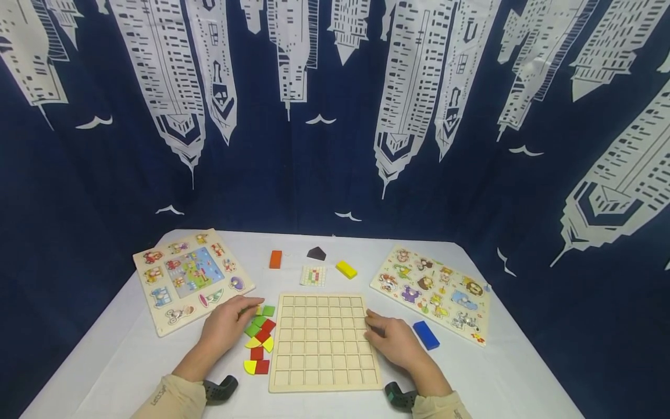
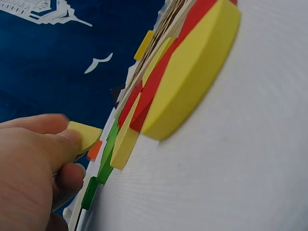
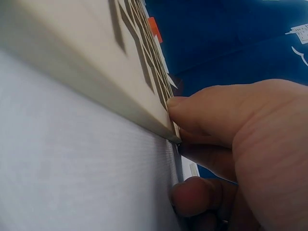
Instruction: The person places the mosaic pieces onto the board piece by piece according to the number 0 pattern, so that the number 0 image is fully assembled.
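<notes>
The left hand (image 1: pixel 227 326) pinched a small yellow tile (image 2: pixel 85 134) between thumb and fingertips at the upper end of the pile of coloured tiles (image 1: pixel 259 340), just left of the wooden grid board (image 1: pixel 323 340) in the lower middle of the head view. The right hand (image 1: pixel 392 340) lay against the board's right edge, thumb and a fingertip pressed to the rim, holding nothing loose; the right wrist view showed a fingertip resting on the board's top edge. The grip on the tile looked shallow, with only its end caught, so it seemed liable to slip and fall back among the red, green and yellow pieces, scattering those overlapping one another. A sleeve or palm dragging over the pile could have pushed tiles under the board's edge. The board sat on a white cloth (image 1: pixel 120 349), which might have let it slide had the right hand eased off while a tile was pressed into a cell. The small pattern card (image 1: pixel 313 276) lay beyond the board, near an orange block (image 1: pixel 275 259).
</notes>
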### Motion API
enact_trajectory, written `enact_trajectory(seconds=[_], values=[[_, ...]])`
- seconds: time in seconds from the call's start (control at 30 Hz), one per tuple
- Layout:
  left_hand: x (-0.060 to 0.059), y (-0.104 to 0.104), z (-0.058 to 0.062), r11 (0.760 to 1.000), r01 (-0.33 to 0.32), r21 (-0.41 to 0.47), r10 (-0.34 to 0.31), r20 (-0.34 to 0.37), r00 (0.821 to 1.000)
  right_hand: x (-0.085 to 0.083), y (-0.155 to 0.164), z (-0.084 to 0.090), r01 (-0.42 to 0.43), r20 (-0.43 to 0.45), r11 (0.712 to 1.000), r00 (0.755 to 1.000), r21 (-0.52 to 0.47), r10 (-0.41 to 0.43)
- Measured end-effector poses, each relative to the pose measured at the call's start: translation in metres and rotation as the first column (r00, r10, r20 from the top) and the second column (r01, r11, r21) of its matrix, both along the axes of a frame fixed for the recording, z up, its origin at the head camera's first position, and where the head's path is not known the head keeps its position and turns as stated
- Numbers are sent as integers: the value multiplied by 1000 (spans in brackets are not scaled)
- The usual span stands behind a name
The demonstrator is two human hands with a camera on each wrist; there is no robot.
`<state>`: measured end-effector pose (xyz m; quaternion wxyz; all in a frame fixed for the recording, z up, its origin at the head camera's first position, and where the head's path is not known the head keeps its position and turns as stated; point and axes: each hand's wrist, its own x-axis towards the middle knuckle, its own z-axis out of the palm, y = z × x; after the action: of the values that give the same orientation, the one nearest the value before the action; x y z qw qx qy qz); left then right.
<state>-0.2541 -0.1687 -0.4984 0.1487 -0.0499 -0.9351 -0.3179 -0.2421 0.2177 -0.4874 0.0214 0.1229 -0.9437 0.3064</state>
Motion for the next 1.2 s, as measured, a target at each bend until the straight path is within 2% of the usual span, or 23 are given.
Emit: enact_trajectory(seconds=[0.2, 0.33, 0.5, 0.6, 0.67, 0.77, 0.83, 0.9, 1.07, 1.2], values=[[1, 2, 2, 999, -37, 25, 37, 30, 999, 2, 0, 0, -6, -3, 1000, 1000, 1, 6], [1, 2, 3, 999, -12, -44, 13, 12, 1000, 2, 0, 0, 0, 5, 1000, 1000, 0, 0], [3, 3, 4, 988, 23, -153, -28, -31, 999, 1, 1, 0, 1, 3, 1000, 1000, -4, -1], [6, 6, 7, 984, 37, -174, -45, -41, 998, 1, 1, 0, -4, -3, 1000, 1000, 1, 4], [8, 8, 9, 988, 43, -145, -46, -15, 999, 1, 0, 0, -3, 2, 1000, 1000, -1, 3], [8, 11, 11, 999, 35, -37, -33, 54, 998, 1, 0, 0, 5, 18, 1000, 1000, -9, -4], [8, 13, 11, 999, 28, 45, -31, 88, 996, 1, 0, -1, 5, 21, 1000, 1000, -11, -5], [7, 15, 11, 993, 30, 114, -40, 93, 995, 1, 1, -1, -1, 16, 1000, 1000, -8, 1], [2, 21, 11, 982, 74, 175, -86, 60, 994, 0, 2, -1, -12, 11, 1000, 1000, 4, 12], [-5, 32, 17, 982, 99, 161, -115, 93, 989, -2, 2, -1, -10, 14, 1000, 1000, 14, 10]])
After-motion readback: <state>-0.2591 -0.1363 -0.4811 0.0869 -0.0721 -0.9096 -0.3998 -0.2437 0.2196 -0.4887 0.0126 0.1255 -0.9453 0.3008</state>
